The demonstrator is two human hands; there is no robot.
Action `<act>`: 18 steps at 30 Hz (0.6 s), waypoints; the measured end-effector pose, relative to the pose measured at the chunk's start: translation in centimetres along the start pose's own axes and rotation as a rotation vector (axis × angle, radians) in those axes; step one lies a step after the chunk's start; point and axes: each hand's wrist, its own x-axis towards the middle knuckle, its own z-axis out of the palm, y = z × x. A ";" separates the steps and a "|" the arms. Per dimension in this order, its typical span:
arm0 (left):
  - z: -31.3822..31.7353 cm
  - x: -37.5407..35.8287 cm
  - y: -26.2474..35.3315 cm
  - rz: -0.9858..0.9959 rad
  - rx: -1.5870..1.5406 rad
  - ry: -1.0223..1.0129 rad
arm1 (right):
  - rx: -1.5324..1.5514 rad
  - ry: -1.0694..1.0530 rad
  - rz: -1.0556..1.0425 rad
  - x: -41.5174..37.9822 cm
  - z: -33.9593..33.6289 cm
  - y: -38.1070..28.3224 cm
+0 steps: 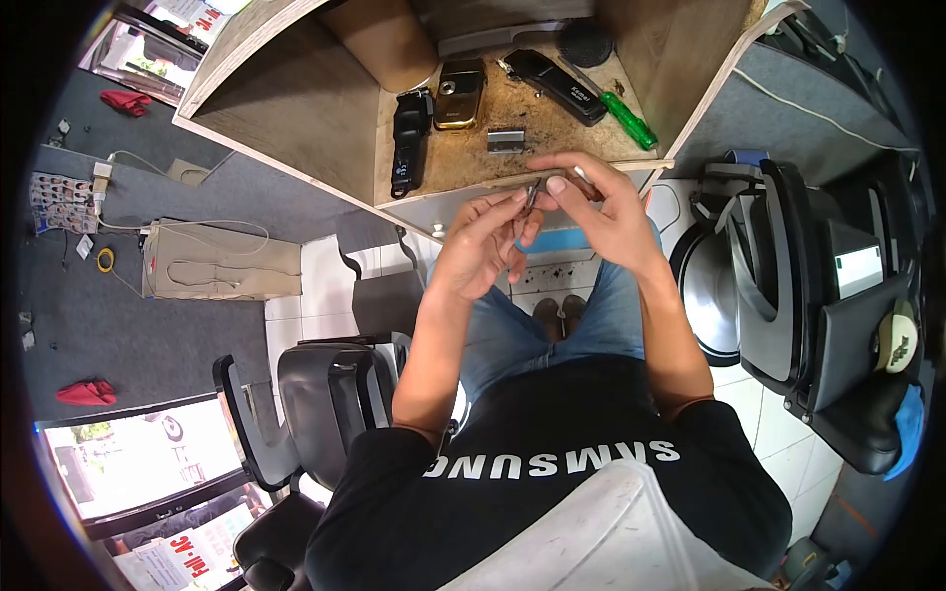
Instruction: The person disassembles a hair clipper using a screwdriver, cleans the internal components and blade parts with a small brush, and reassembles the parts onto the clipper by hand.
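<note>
My left hand (480, 244) and my right hand (613, 214) meet just in front of the shelf's front edge. A small dark metal piece (533, 193) is pinched between the fingertips of both hands. It looks like a part of a hair clipper, but its exact kind is too small to tell. Something small and white shows between the fingers of my right hand. Beyond the hands, on the shelf, lie a flat metal clipper blade (506, 141), a black hair clipper (558, 87), a second black clipper (410, 144), a gold-coloured shaver (460, 95) and a green-handled screwdriver (629, 120).
The wooden shelf (463, 163) is strewn with hair clippings, with a round black brush-like item (585, 43) at its back. Black salon chairs (335, 394) stand left and right. A cardboard box (222, 260) and mirrors are at the left.
</note>
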 end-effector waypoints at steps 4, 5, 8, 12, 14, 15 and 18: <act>0.0 0.1 -0.3 -0.042 -0.056 -0.034 | -0.071 -0.125 0.062 0.1 -1.8 1.4; 0.1 0.1 -0.4 -0.051 -0.062 -0.027 | -0.105 -0.141 0.107 0.1 -2.0 1.4; -0.5 0.2 -0.6 -0.067 -0.054 -0.036 | -0.066 -0.154 0.157 0.2 -1.9 0.7; -1.4 0.3 -1.6 -0.037 0.041 0.029 | -0.016 -0.098 0.190 0.1 -1.6 0.8; -2.0 0.8 -3.2 0.036 0.194 0.180 | -0.059 -0.035 0.160 0.1 -1.6 1.2; -1.7 1.0 -3.7 0.083 0.299 0.248 | -0.025 0.011 0.169 0.1 -1.5 1.3; 0.6 1.0 -4.4 0.271 0.594 0.326 | 0.094 0.146 0.180 0.1 -1.4 1.7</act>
